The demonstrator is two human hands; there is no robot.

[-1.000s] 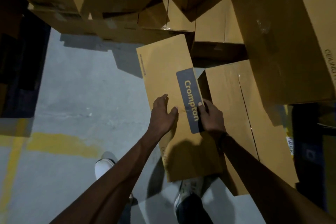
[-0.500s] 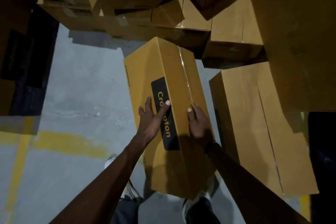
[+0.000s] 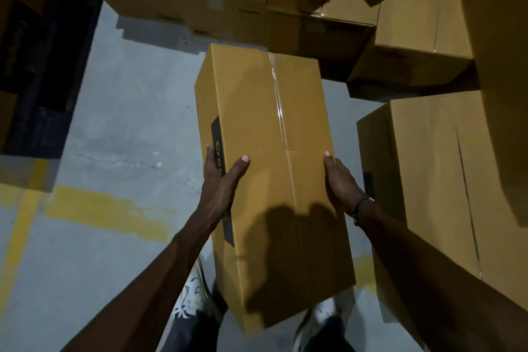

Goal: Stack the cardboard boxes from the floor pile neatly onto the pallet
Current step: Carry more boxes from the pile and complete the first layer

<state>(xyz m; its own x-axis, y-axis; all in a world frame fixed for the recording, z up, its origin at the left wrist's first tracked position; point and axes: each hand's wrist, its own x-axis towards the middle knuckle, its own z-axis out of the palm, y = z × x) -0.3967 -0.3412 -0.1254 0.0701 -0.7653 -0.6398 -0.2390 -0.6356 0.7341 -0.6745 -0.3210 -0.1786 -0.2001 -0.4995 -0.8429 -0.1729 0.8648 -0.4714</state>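
A long cardboard box (image 3: 265, 151) sits between the two hands, lifted clear of the grey floor (image 3: 114, 123) and running lengthwise away from the person. The left hand (image 3: 221, 180) presses against the box's left long side, over a dark printed label (image 3: 218, 151), with its thumb laid across the top face. The right hand (image 3: 340, 180) clamps the opposite long edge, thumb on top and fingers hidden down the far side. Both hands grip the box at about its middle, so its near end hangs over the person's white shoes (image 3: 194, 294). A strip of clear tape (image 3: 277, 94) runs along the top face between the hands. Just to the right of the right hand stands another box (image 3: 428, 166), and beyond the held box's far end lies the pile of boxes (image 3: 285, 8). Left of the left hand, a yellow line (image 3: 100, 211) marks the floor.
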